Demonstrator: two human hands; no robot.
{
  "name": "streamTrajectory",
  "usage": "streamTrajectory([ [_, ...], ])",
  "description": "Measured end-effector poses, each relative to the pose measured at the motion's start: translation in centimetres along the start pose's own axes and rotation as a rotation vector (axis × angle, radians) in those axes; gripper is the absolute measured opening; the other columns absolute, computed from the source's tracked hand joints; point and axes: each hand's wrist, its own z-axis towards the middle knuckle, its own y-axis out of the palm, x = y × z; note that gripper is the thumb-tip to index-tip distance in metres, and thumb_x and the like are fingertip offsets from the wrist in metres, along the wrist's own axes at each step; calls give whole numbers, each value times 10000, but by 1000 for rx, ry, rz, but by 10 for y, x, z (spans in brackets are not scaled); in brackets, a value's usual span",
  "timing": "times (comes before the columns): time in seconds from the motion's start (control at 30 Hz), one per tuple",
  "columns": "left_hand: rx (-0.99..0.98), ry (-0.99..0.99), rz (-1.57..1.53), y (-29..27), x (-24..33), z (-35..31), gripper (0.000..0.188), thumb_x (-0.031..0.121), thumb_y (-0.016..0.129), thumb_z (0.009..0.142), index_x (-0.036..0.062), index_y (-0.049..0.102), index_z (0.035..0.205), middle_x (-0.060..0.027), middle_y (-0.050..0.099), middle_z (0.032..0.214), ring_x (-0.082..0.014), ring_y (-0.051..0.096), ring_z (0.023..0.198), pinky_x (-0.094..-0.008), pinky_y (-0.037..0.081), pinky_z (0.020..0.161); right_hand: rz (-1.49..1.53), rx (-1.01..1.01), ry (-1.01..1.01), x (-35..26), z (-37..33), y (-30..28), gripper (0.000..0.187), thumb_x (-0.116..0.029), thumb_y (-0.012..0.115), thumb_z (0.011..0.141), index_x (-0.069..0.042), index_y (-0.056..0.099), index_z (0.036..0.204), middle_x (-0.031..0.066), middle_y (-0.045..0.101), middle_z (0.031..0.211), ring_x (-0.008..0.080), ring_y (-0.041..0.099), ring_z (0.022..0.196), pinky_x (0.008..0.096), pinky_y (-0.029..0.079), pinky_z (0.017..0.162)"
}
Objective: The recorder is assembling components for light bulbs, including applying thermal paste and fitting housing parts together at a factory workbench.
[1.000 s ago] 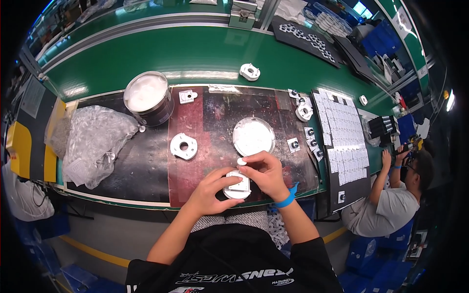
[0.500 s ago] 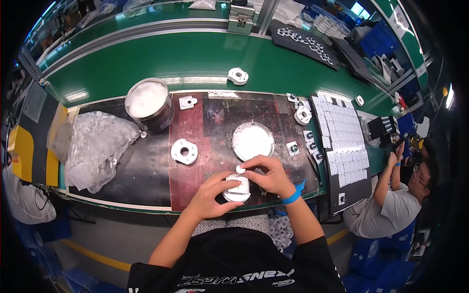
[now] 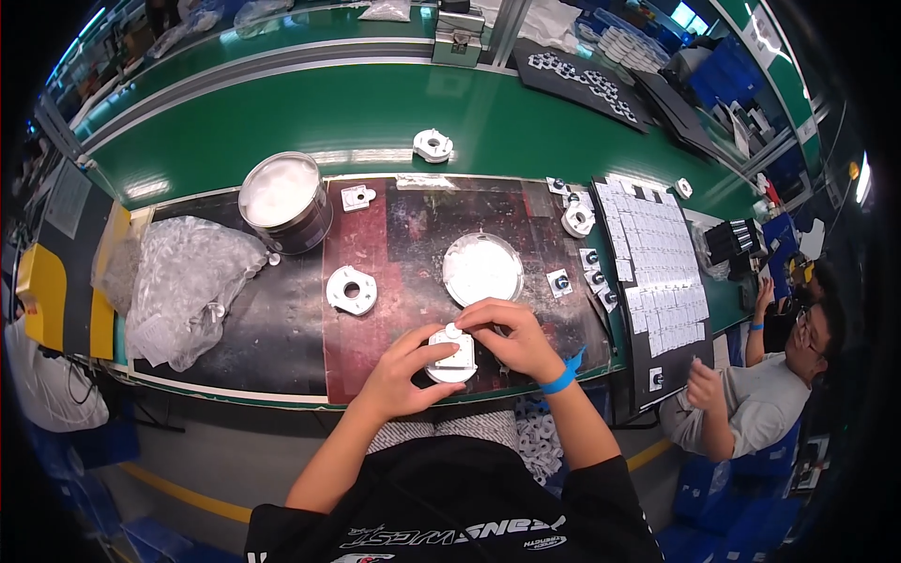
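Observation:
My left hand [image 3: 402, 373] is closed around a white plastic housing [image 3: 451, 366] with a squarish top and a rounded lower edge, its thumb and fingers at the sides. Thumb and fingertips of my right hand [image 3: 511, 340] are pinched on a small white round disc [image 3: 453, 330] at the housing's far edge. Whether the disc is seated there is too small to tell. Just beyond my hands lies a round clear dish [image 3: 482, 269] with a bright white inside. A white ring-shaped housing [image 3: 352, 291] rests on the mat to the left.
A clear plastic bag [image 3: 192, 281] and a tub of white material [image 3: 282, 192] stand at left. Small white square parts with dark centres [image 3: 560, 282] lie at right, beside a black board with white labels [image 3: 657, 272]. Another white housing [image 3: 433, 145] sits on the green belt [image 3: 328, 113].
My right hand has lowered slightly, bringing the disc closer against the housing. On the green belt the white housings have shifted left. At right a co-worker's hand has come down.

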Motion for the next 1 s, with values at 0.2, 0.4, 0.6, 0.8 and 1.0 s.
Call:
streamTrajectory([
  [0.2,77,42,30,0,-5,-4,734,176,944,739,119,607,1389,-210,608,1411,-387,614,1290,-448,513,1064,204,308,118,7,-34,11,253,58,650,970,18,686,1218,80,660,1126,111,661,944,245,535,814],
  [0.4,212,-213,-166,2,16,90,1019,161,920,755,67,357,1599,-210,582,1479,-330,578,1370,-431,449,1159,33,567,170,26,-90,8,155,58,646,974,33,714,1112,48,655,984,73,620,774,200,463,645],
  [0.6,190,-92,277,17,-75,250,976,305,922,757,1,439,1548,-249,641,1386,-377,624,1284,-410,479,1100,30,597,134,28,-86,11,115,50,653,955,21,724,1040,64,668,922,89,609,722,221,462,621],
  [0.8,126,-103,497,19,-166,315,990,408,876,789,-16,410,1552,-258,585,1431,-417,528,1365,-469,421,1151,-146,525,88,16,-87,10,90,18,702,908,-19,743,979,67,667,846,106,566,614,251,412,529],
  [1.0,-77,24,737,3,-151,346,987,552,842,794,-8,462,1512,-263,594,1407,-443,543,1325,-499,440,1124,-151,605,40,15,-92,2,97,38,704,887,-19,747,953,53,657,817,91,494,565,242,361,513],
])
